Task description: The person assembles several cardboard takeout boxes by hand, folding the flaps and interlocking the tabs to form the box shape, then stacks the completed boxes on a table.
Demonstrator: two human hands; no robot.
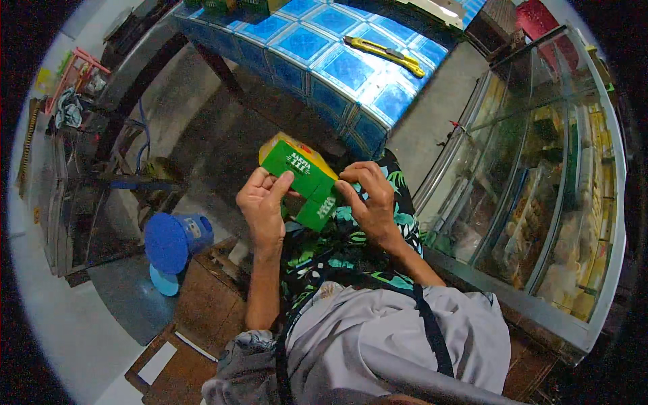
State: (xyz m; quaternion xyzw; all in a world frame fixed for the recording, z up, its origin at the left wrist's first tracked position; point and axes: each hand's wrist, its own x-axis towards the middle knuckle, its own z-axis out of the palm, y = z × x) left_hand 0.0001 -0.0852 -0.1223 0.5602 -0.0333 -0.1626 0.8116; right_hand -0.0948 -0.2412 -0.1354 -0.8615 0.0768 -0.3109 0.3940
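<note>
Both hands (264,206) (371,202) pinch opposite edges of green carton (304,181), lying aslant between them.

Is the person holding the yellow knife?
No, the yellow knife lies on the blue tablecloth, while a green cardboard piece is being held instead.

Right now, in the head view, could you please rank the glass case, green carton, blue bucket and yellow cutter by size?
1. Glass case
2. Green carton and blue bucket: too alike to rank
3. Yellow cutter
</note>
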